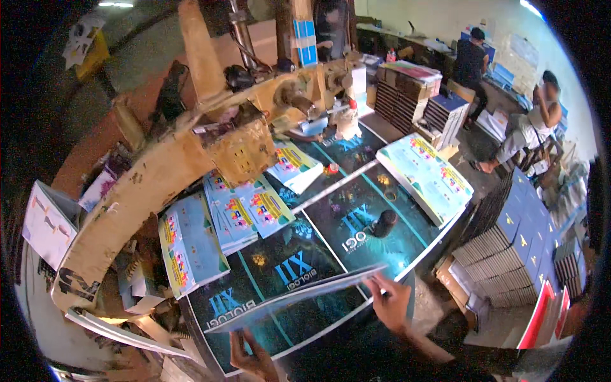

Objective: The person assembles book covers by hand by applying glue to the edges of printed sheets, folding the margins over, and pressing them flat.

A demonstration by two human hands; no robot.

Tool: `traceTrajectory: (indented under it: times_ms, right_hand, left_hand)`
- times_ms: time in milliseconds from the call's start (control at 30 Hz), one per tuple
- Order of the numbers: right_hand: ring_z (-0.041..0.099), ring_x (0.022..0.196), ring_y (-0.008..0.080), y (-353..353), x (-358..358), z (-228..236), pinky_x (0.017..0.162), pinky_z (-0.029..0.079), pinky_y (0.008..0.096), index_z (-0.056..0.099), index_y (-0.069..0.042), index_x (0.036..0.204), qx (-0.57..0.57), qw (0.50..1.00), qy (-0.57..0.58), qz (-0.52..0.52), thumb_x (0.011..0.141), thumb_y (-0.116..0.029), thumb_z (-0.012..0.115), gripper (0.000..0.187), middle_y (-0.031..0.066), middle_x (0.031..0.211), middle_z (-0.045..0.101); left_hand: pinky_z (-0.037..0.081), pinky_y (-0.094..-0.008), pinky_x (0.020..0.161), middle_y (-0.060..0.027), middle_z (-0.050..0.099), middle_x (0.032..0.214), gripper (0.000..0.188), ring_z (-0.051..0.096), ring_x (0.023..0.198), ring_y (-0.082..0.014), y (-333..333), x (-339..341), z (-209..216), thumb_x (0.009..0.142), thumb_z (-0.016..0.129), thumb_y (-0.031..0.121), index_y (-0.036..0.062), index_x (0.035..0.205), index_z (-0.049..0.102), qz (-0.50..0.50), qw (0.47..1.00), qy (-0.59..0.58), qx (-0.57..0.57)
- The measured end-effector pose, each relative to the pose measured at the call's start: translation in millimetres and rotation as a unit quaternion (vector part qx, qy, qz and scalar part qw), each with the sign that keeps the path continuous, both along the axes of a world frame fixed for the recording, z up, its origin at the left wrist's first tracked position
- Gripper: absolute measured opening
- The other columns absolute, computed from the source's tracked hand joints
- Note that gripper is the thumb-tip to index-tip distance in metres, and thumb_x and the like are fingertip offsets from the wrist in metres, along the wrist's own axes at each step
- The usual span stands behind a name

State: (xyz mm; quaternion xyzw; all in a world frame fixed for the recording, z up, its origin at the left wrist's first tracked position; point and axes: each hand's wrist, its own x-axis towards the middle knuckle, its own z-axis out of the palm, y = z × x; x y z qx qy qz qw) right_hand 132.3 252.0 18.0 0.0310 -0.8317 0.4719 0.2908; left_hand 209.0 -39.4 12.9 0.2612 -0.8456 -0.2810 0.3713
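Observation:
Between my two hands a wide printed sheet point(296, 297) is held up, seen almost edge-on; whether it is one sheet or a few, I cannot tell. My left hand point(252, 358) pinches its lower left part. At the right end, the fingers of my right hand point(393, 302) close on its edge. Beneath it, large dark teal printed sheets point(331, 267) cover the worktable. Ahead lie stacks of light blue and yellow printed sheets point(194, 239), some fanned out point(245, 213). A dark rounded knob-like object point(384, 223) rests on the teal surface beyond my right hand.
A heavy worn machine arm point(153, 169) curves over the table's left side. A thick stack of colourful sheets point(425, 172) lies at the far right. Tall piles of blue-covered books point(509, 242) stand right of the table. Two people point(472, 60) sit at the back right.

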Motion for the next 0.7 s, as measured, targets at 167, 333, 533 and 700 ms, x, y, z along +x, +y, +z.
traceTrajectory:
  times_ms: [167,333,533,700]
  right_hand:
    - [0.072,0.072,0.0217,25,-15,28,0.066,0.054,0.0294,0.076,-0.003,0.094,-0.008,0.993,-0.072,0.088,0.084,-0.008,0.075,0.012,0.0143,0.082,0.073]
    - [0.067,0.068,0.0114,37,-22,39,0.057,0.051,0.0290,0.074,0.001,0.095,-0.184,0.948,-0.189,0.177,0.086,-0.007,0.075,0.012,0.0079,0.076,0.072]
    - [0.059,0.064,0.0065,70,-34,-14,0.055,0.047,0.0241,0.075,0.003,0.091,-0.023,0.925,-0.328,0.190,0.085,-0.016,0.078,0.020,0.0039,0.071,0.070]
    - [0.061,0.063,0.0111,78,-18,-70,0.055,0.047,0.0274,0.075,0.000,0.087,-0.023,0.957,-0.262,0.125,0.079,-0.021,0.083,0.024,0.0068,0.072,0.070]
  left_hand:
    - [0.051,-0.0308,0.070,-0.0116,0.071,0.090,0.020,0.063,0.079,-0.0181,-43,-5,-7,0.080,0.077,0.001,-0.0086,0.096,0.071,-0.068,0.997,-0.016,0.040]
    - [0.047,-0.0278,0.059,-0.0083,0.068,0.079,0.020,0.058,0.068,-0.0133,-67,-4,21,0.080,0.079,0.004,-0.0087,0.093,0.071,-0.176,0.980,-0.063,0.061]
    - [0.048,-0.0278,0.060,-0.0101,0.069,0.076,0.023,0.059,0.065,-0.0126,-44,-6,-3,0.079,0.081,0.003,-0.0116,0.092,0.069,-0.229,0.920,-0.219,0.231]
    - [0.053,-0.0294,0.066,-0.0179,0.072,0.083,0.029,0.065,0.075,-0.0151,-14,-2,2,0.079,0.080,0.003,-0.0152,0.098,0.068,-0.161,0.930,-0.174,0.281]
